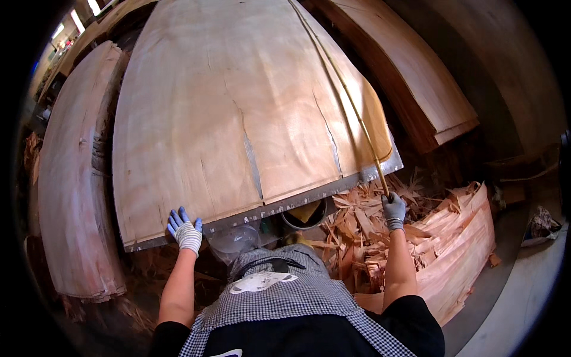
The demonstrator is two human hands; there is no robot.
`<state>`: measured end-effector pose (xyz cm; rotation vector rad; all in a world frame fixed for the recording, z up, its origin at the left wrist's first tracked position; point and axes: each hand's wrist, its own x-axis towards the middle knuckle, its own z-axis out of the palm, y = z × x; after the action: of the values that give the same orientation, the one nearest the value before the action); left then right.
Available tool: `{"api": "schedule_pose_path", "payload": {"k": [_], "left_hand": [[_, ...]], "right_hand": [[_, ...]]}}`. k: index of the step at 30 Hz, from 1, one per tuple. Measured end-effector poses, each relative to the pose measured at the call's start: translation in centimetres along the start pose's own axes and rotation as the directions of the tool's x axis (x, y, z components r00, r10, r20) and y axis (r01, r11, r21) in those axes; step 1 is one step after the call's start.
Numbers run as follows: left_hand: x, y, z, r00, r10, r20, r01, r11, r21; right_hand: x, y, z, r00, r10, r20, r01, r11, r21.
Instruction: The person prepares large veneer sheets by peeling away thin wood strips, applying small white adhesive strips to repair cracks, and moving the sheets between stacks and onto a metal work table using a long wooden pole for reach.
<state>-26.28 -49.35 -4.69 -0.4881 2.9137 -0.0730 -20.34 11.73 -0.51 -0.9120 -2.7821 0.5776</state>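
Observation:
A large pale wood veneer sheet (196, 119) covers the table in front of me, with long splits running in from its near edge. Under it shows the grey table edge (309, 196). My left hand (184, 228), in a striped glove with blue fingers, lies with fingers spread at the sheet's near left corner. My right hand (393, 210), in a grey glove, is closed round the near end of a long thin bamboo pole (351, 98). The pole slants away over the right part of the sheet to the far edge.
Stacks of veneer stand at the left (77, 178) and far right (410, 65). Torn veneer scraps (363, 229) and a bent veneer pile (458, 250) lie at my right. A round bucket (304, 217) and a clear plastic bag (233, 241) sit below the table edge.

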Motion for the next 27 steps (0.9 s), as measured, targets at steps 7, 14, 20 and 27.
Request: {"api": "schedule_pose_path", "payload": {"k": [7,14,20,27], "left_hand": [[-2.6,-1.9,-4.4,0.949,0.179,-0.258,-0.219,0.966,-0.138],[-8.0,-3.1,-0.5,0.825,0.530,-0.194,-0.558,0.819,-0.134],[-1.3,-11.4,0.4,0.949,-0.037,-0.315,-0.015,0.987,-0.160],[2.2,-20.0,4.0,0.950,-0.252,-0.183,0.228,0.963,-0.141]], "right_hand": [[-4.9,-4.9,1.3,0.994,-0.089,-0.069,0.102,0.970,0.220],[-14.2,-8.3,7.8,0.975,0.080,0.208,-0.201,0.721,0.663],[-16.8,-20.2,6.4,0.865,-0.021,0.501,-0.396,0.585,0.708],[-21.3,-33.5,10.5,0.824,-0.117,0.554,-0.412,0.548,0.729]]}}
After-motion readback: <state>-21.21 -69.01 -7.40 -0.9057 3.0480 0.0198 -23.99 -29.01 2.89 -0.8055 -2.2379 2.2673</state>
